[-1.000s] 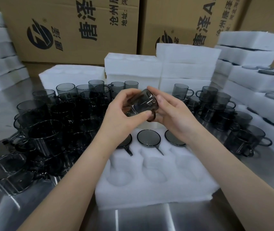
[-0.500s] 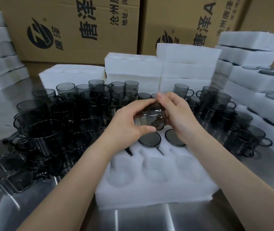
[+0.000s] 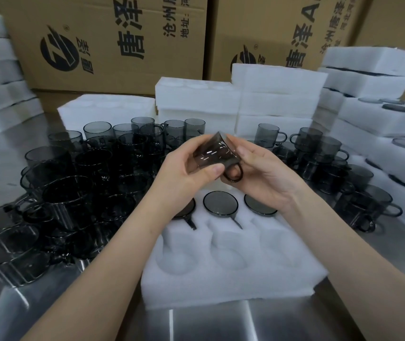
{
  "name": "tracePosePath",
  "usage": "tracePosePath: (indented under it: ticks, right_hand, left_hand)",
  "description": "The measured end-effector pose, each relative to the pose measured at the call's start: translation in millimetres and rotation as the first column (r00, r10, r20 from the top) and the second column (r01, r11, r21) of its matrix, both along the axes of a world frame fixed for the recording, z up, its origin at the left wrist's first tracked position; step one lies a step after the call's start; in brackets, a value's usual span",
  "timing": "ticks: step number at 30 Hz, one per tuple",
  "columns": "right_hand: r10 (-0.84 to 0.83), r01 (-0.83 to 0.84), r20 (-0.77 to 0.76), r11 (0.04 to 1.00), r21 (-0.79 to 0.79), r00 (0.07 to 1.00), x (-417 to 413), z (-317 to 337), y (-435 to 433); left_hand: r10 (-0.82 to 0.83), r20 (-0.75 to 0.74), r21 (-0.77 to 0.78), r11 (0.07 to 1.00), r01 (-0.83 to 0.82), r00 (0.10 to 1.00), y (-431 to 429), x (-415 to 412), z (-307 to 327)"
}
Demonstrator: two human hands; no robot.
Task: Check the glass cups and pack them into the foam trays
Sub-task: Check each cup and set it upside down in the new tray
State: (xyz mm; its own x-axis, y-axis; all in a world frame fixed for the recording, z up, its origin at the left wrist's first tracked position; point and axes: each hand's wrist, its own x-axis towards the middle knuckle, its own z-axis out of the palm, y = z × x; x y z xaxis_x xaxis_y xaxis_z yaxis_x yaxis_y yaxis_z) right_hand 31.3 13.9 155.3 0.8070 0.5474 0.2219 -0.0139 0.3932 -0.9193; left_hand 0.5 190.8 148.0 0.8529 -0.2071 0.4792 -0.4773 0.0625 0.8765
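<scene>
On the left, my left hand (image 3: 184, 166) curls thumb and fingers round the body of the cup (image 3: 212, 152). The cup is in the air between both hands, tilted, its handle hanging down beside my right hand (image 3: 263, 173), which holds that side with thumb and fingertips. The empty pockets of the foam tray (image 3: 221, 286) lie below it, nearer to me.
</scene>
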Motion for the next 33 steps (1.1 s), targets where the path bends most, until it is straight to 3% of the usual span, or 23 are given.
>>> tracePosePath:
  ticks: [3, 7, 13, 16, 19, 24, 28, 33]
  right_hand:
    - [0.018, -0.017, -0.016, 1.000, 0.017, 1.000, -0.8, -1.3, -1.2]
    - [-0.185, 0.184, -0.012, 0.981, -0.054, 0.983, -3.1, -1.3, 5.7]
    - [-0.403, 0.431, 0.189, 0.891, -0.142, 0.895, -4.9, -1.0, 10.0]
    - [-0.475, 0.510, 0.216, 0.847, -0.150, 0.853, -3.2, -1.1, 12.0]
    - [-0.483, 0.498, 0.135, 0.860, -0.114, 0.865, -3.7, 0.6, 12.5]
    - [-0.409, 0.410, 0.031, 0.911, -0.047, 0.912, -3.4, 4.5, 10.4]
    - [-0.347, 0.365, 0.115, 0.904, -0.224, 0.931, -6.1, 2.7, 14.1]
    - [-0.296, 0.356, 0.223, 0.880, -0.315, 0.929, -9.2, 1.5, 14.6]
  left_hand:
    - [0.022, -0.019, 0.015, 1.000, -0.021, 1.000, 0.7, 1.8, -1.3]
    - [0.044, 0.020, 0.111, 0.993, -0.046, 0.999, -1.6, 2.3, -3.5]
    - [0.080, 0.081, 0.212, 0.973, -0.095, 0.994, -3.0, 3.7, -5.3]
    - [0.093, 0.096, 0.217, 0.970, -0.112, 0.991, -3.9, 3.7, -5.8]
    - [0.098, 0.089, 0.193, 0.974, -0.114, 0.991, -5.7, 4.1, -6.0]
    - [0.111, 0.032, 0.013, 0.994, -0.111, 0.993, -1.9, 6.2, -6.2]
    - [0.162, 0.031, 0.004, 0.987, -0.162, 0.986, 0.5, 5.7, -5.2]
    - [0.238, 0.096, 0.130, 0.960, -0.249, 0.966, 1.5, 5.3, -5.4]
